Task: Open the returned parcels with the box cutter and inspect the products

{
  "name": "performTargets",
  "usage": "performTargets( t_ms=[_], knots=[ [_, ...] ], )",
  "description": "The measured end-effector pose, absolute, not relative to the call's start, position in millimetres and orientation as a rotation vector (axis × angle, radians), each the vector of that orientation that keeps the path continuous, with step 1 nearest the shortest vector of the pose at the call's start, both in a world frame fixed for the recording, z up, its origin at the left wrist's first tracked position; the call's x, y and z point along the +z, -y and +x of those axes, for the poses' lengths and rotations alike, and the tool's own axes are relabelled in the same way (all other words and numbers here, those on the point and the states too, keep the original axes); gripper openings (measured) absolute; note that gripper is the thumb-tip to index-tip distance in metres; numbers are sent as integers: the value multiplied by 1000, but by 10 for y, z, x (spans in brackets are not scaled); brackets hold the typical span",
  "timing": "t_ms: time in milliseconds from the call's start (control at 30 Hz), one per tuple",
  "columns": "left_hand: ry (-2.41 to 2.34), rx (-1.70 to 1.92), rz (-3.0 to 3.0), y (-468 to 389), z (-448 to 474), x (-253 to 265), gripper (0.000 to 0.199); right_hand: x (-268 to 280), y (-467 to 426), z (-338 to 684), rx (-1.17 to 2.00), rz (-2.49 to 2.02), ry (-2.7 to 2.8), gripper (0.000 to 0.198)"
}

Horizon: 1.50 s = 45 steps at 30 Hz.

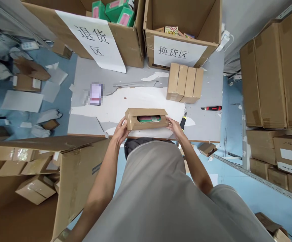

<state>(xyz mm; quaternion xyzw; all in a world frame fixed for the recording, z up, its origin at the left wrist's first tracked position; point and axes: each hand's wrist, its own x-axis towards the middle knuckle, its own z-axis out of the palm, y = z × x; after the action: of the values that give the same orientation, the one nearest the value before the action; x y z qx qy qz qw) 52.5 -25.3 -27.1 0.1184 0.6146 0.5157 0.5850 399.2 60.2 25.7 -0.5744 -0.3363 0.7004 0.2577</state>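
Observation:
A long brown cardboard box is held near the table's front edge, in the middle of the head view. An oval opening in it shows something green and pink inside. My left hand grips its left end, fingers closed around the lower corner. At the right end, my right hand pinches the box between thumb and fingers. Just right of that hand lies a utility knife with a black and yellow handle. Further right on the table is a red and black utility knife.
Several small cartons stand in a row on the table. Behind are two large open boxes with paper labels, the left box holding green packages. A big carton stands at lower left. Stacked boxes fill the right side.

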Motion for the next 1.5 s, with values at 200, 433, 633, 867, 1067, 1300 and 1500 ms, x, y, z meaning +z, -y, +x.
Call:
performTargets(
  t_ms=[200, 433, 633, 867, 1067, 1300, 1500],
  knots=[
    [-1545, 1063, 255, -228, 1076, -402, 52, 499, -528, 4171, 1601, -1734, 1173, 62],
    [-1650, 1127, 550, -185, 986, -16, 63, 435, -628, 4173, 1547, -1819, 1217, 65],
    [-1532, 944, 705, 29, 1038, 330, 77, 497, -881, 4313, 1393, -1728, 1687, 78],
    [-1608, 944, 897, 110, 1130, 255, 51, 450, -1210, 4416, 1229, -1528, 2120, 44],
    [-1443, 885, 926, 147, 1041, 189, 71, 168, -1458, 4205, 1253, -1574, 1808, 70],
    [-1462, 809, 1007, 112, 979, 185, 71, 161, -1528, 3926, 1031, -1861, 1417, 52],
    [-1587, 437, 1489, -358, 1057, 339, 90, 454, -1142, 3735, 745, -1858, 2008, 30]
  ],
)
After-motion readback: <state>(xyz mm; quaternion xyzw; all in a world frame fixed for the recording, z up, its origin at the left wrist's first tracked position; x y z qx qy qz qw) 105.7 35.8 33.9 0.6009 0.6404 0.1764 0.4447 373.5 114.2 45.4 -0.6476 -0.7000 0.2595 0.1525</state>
